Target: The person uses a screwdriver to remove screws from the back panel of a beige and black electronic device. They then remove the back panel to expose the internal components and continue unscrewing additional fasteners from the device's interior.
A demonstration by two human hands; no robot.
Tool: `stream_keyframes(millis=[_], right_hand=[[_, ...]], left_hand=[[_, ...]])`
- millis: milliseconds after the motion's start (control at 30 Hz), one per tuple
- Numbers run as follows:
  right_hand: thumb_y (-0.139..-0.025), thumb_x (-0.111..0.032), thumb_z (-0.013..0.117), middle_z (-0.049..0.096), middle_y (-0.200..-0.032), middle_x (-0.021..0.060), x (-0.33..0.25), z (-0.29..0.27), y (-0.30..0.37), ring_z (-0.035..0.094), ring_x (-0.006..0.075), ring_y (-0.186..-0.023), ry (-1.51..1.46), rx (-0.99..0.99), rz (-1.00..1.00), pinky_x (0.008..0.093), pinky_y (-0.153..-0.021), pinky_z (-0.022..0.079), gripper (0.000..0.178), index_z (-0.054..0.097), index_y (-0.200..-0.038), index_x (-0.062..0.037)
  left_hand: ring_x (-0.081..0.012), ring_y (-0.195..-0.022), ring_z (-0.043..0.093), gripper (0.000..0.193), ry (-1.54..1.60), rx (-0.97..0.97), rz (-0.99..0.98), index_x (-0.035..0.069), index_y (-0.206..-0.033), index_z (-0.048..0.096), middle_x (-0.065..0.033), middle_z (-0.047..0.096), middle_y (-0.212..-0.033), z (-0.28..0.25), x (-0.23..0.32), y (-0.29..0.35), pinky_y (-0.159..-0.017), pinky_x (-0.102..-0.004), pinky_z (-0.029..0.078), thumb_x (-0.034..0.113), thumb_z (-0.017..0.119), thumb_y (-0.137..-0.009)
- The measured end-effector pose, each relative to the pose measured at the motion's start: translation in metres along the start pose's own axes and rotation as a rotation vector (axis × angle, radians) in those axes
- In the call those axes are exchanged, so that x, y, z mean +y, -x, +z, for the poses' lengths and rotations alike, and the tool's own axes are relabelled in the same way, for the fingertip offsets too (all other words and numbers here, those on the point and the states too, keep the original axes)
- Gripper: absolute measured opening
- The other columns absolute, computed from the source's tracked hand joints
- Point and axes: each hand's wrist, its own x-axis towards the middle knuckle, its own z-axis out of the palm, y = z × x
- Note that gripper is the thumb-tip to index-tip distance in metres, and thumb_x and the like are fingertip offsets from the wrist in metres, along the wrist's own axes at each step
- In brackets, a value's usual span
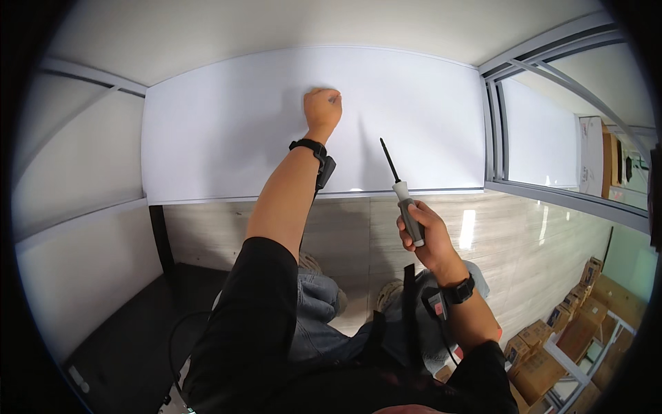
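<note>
A white tabletop (pixel 207 138) stretches before me, with grey metal framing (pixel 493 131) at its right end, a pale, streaked floor (pixel 517 234) below its near edge and cardboard boxes (pixel 538 372) stacked at the lower right. My left hand (pixel 323 108) is out over the middle of the white surface, its fingers curled tight into a fist; a small dark patch shows at the curl, but I cannot tell whether I hold anything there, or whether the fist touches the top. My right hand (pixel 429 238), nearer my body, has its fingers wrapped around the grey handle of a screwdriver (pixel 400 191). Its dark shaft slants away from me and a little left, appearing over the tabletop, its tip well apart from my fist.
</note>
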Motion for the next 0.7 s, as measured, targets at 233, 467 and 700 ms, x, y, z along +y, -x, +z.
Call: stream_keyframes(millis=[233, 467, 700], right_hand=[[-0.092, -0.025, 0.050, 0.055, -0.071, 0.0039, 0.002, -0.002, 0.007, 0.048, 0.0116, -0.049, 0.016, -0.030, -0.060, 0.0245, -0.043, 0.034, 0.023, 0.045, -0.105, -0.0073], [-0.092, -0.025, 0.051, 0.056, -0.072, 0.0045, -0.004, -0.023, 0.004, 0.049, 0.0121, -0.049, 0.068, -0.158, -0.038, 0.0250, -0.042, 0.034, 0.025, 0.045, -0.109, -0.0077], [-0.090, -0.025, 0.048, 0.055, -0.076, 0.0067, -0.048, -0.013, 0.028, 0.049, 0.0131, -0.049, 0.160, -0.577, -0.006, 0.0248, -0.042, 0.033, 0.029, 0.045, -0.114, -0.0086]], left_hand=[[-0.0231, -0.082, 0.057, 0.016, 0.012, -0.046, -0.145, 0.012, -0.091, 0.071, -0.0045, 0.061, -0.080, 0.007, 0.006, -0.002, -0.073, -0.0347, 0.048, 0.015, 0.069, -0.076], [-0.0157, -0.073, 0.060, 0.022, 0.337, -0.188, -0.421, 0.007, -0.101, 0.067, -0.0043, 0.065, -0.080, -0.054, 0.020, 0.004, -0.067, -0.0291, 0.048, 0.011, 0.065, -0.079], [-0.0094, -0.074, 0.054, 0.022, 0.599, -0.095, -0.480, 0.004, -0.102, 0.064, -0.0015, 0.060, -0.084, -0.209, 0.125, 0.053, -0.061, -0.0236, 0.044, 0.011, 0.060, -0.081]])
